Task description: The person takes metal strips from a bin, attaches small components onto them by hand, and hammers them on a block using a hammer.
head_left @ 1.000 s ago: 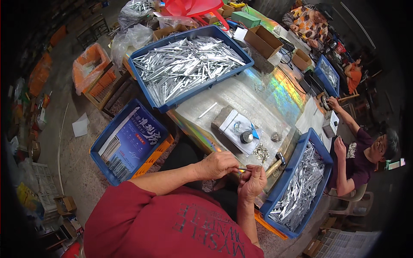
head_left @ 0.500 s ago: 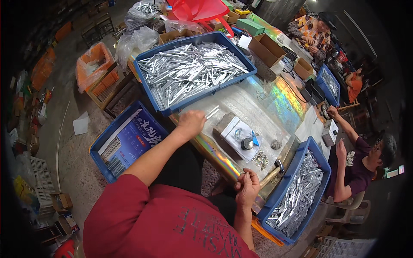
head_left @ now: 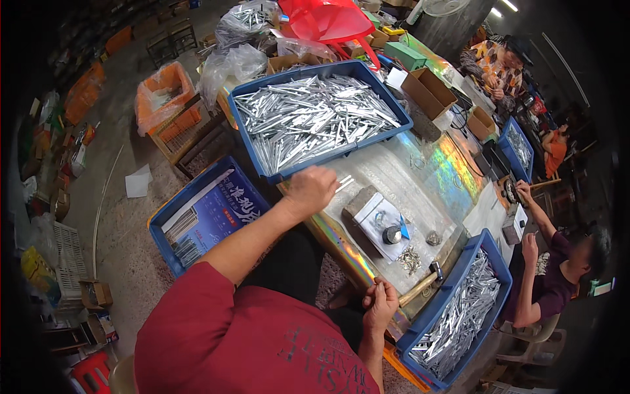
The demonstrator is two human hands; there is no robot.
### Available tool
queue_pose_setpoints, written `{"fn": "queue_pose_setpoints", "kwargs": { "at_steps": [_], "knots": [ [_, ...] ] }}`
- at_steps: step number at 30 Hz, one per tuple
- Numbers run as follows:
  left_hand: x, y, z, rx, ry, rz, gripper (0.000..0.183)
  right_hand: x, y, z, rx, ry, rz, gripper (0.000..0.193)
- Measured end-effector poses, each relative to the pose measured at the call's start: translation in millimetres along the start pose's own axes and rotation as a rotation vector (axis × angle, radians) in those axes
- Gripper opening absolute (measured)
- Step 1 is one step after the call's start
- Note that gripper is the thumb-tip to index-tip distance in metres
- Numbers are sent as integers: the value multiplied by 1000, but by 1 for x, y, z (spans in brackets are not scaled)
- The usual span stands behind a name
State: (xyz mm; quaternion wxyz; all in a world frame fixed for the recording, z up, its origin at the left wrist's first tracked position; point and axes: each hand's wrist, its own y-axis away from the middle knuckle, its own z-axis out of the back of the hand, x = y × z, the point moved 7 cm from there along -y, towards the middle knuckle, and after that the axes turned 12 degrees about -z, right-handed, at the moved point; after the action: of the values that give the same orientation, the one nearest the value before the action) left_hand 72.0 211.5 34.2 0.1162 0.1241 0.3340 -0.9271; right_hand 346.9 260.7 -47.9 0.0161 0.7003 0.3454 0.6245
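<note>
Along the counter point(head_left: 430, 203), far tray point(head_left: 341, 155) and right tray point(head_left: 443, 289) brim with silver strips point(head_left: 315, 121) — much looks left, though finished pieces can't be told apart. Two loose strips point(head_left: 344, 184) lie just beside the left hand point(head_left: 315, 190), fingers curled (whether around anything, unclear). Thumb and fingers meet on the right hand point(head_left: 380, 306) — anything between them is too small to tell.

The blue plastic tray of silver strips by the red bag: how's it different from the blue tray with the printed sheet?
The strip tray sits on the shiny table; the sheet tray sits beside it. The strip tray is heaped with strips; the sheet tray holds a flat sheet. Both are blue.
</note>
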Motion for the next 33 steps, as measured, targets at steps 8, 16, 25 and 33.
{"fn": "queue_pose_setpoints", "kwargs": {
  "at_steps": [8,16,25,33],
  "knots": [
    [112,-9,9,228,-172,302,15,-6,0,-4,18,28,-19,13],
    [130,-5,-14,548,-8,412,16,-10,1,-3,20,21,-17,14],
    [104,-15,42,-88,406,370,9,-13,2,2,10,30,-11,15],
    [12,-2,7,-134,1359,492,8,-6,2,-6,19,69,6,15]
  ]
}}
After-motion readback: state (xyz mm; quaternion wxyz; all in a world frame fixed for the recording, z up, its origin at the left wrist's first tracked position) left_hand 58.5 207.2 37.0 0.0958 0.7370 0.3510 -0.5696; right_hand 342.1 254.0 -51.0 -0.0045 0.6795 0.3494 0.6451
